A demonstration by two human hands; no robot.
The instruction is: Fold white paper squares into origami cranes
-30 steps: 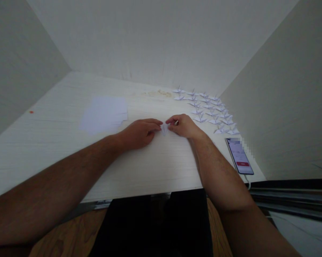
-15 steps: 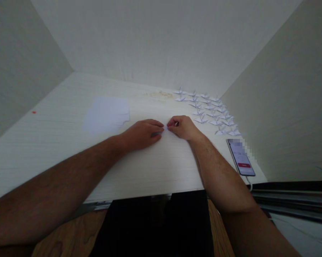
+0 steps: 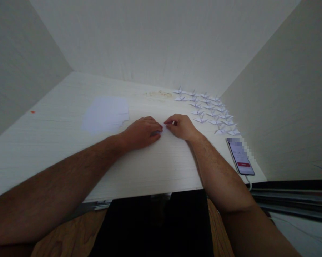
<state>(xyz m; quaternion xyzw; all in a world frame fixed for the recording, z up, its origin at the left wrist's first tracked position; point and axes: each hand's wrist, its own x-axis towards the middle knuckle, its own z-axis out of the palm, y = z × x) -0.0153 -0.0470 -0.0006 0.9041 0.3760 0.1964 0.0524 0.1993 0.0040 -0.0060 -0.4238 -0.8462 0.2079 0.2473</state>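
Near the middle of the white table, my left hand [image 3: 144,132] rests with its fingers closed around a small piece of folded white paper [image 3: 164,126]. Most of that paper is hidden under the fingers; only a pale tip pokes out toward the right. Just beside the tip is my right hand [image 3: 180,126], its thumb and index finger slightly apart. Whether the right thumb touches the paper is hard to see.
Several white paper cranes [image 3: 209,107] stand in rows at the back right. A phone [image 3: 240,157] with a cable lies at the right edge. White paper sheets [image 3: 106,112] lie to the left. Walls enclose the table [image 3: 150,167] at the back and sides.
The right thumb and index finger, pinched at the paper's tip before, have parted a little, with the index finger stretched farther out. The left hand has barely moved.
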